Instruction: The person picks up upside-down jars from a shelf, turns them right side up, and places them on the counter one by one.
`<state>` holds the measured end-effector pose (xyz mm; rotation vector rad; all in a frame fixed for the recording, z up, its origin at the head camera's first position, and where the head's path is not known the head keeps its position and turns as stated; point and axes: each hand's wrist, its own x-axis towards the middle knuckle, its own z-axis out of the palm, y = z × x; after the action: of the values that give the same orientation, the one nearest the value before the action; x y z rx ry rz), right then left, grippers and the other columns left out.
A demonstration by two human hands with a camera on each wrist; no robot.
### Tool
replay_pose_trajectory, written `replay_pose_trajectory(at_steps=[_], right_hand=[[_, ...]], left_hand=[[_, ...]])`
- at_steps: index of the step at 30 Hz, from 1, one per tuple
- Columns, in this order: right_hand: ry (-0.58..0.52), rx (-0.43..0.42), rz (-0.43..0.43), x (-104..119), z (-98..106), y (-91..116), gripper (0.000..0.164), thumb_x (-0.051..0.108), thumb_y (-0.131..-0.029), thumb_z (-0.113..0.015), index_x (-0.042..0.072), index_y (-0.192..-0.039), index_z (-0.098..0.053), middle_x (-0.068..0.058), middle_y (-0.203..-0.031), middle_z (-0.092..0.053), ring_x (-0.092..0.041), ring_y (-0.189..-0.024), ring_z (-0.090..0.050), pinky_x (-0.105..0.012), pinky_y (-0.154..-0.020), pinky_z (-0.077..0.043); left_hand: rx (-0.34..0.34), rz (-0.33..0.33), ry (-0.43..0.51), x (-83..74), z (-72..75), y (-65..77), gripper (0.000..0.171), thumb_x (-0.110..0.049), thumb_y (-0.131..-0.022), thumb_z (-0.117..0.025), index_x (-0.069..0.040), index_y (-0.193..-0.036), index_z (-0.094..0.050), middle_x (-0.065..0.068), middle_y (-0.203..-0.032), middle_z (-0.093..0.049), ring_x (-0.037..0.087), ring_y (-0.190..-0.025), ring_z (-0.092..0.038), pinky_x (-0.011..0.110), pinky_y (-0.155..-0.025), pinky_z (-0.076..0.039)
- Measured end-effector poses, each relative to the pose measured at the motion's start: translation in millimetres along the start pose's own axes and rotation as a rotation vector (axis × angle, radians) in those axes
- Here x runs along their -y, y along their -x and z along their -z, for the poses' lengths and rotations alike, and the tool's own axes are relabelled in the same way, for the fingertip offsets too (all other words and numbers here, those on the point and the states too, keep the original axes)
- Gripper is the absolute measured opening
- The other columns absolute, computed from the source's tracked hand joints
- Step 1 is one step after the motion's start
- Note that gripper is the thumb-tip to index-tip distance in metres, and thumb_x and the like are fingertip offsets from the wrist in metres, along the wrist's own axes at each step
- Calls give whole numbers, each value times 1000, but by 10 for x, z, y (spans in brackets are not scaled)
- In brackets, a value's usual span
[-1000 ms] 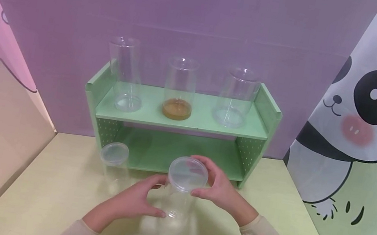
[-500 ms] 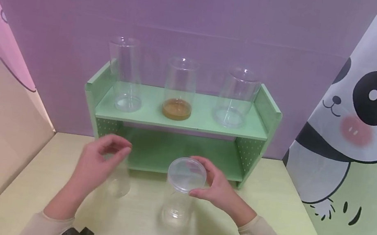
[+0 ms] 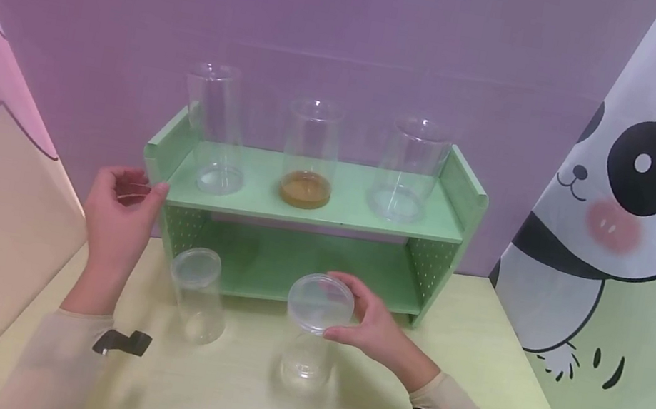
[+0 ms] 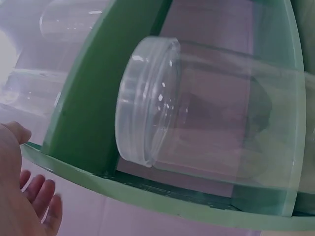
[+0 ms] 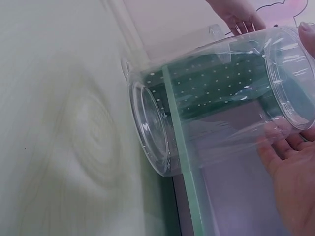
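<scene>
Fingers and thumb of the right hand (image 3: 369, 324) are spread about the width of a clear jar (image 3: 308, 353) and grip it just at its lid (image 3: 321, 303), thumb on the near side, fingers on the far. Wall and lid alike are plain and see-through. The jar is upright, lid up, its long axis close to vertical, in front of the green shelf (image 3: 352, 216) and over the pale table (image 3: 230, 398); the right wrist view, where it lies sideways across the picture, shows its ringed base with a gap between it and its reflection. The left hand (image 3: 118, 227) is raised beside the shelf's left end, fingers loosely bent, thumb apart from them, holding nothing. Between the hands, a second jar (image 3: 199, 302) stands lidded on the table near the shelf. The left wrist view shows that jar's lid from the side, with a deep, frosted-looking rim; the head view shows mostly its top. Above, on the top board, stand a tall jar (image 3: 217, 121), a brown-bottomed jar (image 3: 311, 151) and a wide jar (image 3: 410, 168), all upright and apart. A panda (image 3: 646, 171) is pictured on the right wall.
</scene>
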<state>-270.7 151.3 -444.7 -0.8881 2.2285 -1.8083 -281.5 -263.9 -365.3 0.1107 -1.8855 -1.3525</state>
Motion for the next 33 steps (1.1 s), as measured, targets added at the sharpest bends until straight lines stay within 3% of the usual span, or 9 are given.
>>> replay_pose_trajectory(at_steps=[3, 7, 16, 33], right_hand=[[2, 0, 6, 0, -9, -8, 90, 0, -80, -94, 8, -159, -53, -11, -153, -61, -34, -139, -56, -58, -121, -44], [-1, 8, 17, -2, -30, -22, 89, 1, -81, -94, 8, -159, -53, -12, -153, -61, -34, -138, -57, -58, -120, -44], [-1, -8, 4, -31, -80, -92, 90, 3, -82, -94, 10, -160, -52, -9, -155, -59, -34, -141, -55, -57, -123, -43], [-20, -3, 27, -60, -396, -422, 88, 3, -84, -95, 12, -160, -52, -6, -152, -61, -31, -138, -61, -58, -118, -47]], left_hand=[[20, -18, -11, 12, -39, -56, 43, -23, -102, -81, -3, -138, -70, 2, -123, -71, 6, -107, -68, 19, -95, -60], [26, -41, -4, 14, -53, -87, 39, -22, -101, -82, -7, -137, -77, 8, -120, -77, 2, -103, -71, 13, -87, -61], [31, -6, 60, 81, -63, -86, 41, -16, -99, -83, -12, -140, -77, 11, -124, -80, 4, -105, -71, 11, -80, -61], [-20, -64, 104, 163, -114, -52, 30, -11, -97, -84, -7, -127, -83, 3, -116, -82, 5, -108, -72, 10, -80, -60]])
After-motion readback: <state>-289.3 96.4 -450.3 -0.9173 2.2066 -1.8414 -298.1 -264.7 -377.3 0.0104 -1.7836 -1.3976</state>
